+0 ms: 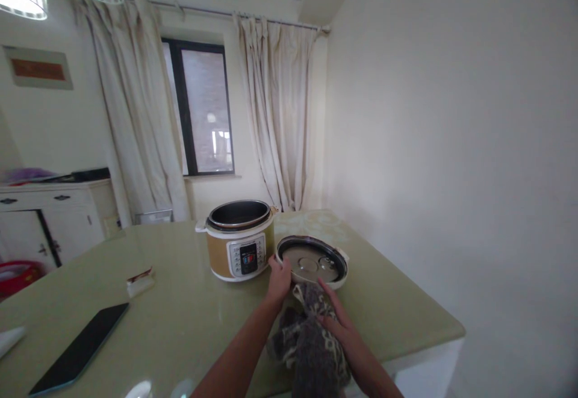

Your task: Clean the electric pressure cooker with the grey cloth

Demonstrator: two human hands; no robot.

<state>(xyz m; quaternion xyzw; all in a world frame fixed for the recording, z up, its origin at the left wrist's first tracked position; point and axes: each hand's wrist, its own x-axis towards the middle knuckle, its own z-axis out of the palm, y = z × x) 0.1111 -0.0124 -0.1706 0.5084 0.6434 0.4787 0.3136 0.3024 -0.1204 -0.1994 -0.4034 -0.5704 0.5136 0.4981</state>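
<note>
An open electric pressure cooker stands on the pale green table. Its lid lies upside down just to the right of it. My left hand rests on the lid's near left rim, fingers curled against it. My right hand lies flat with fingers stretched out on a grey patterned cloth, which is bunched on the table just in front of the lid.
A black phone lies at the table's left front, with a small white packet beyond it. A white cabinet stands at the left wall, a red tub on the floor beside it. Curtains and a window are behind; a plain wall runs close on the right.
</note>
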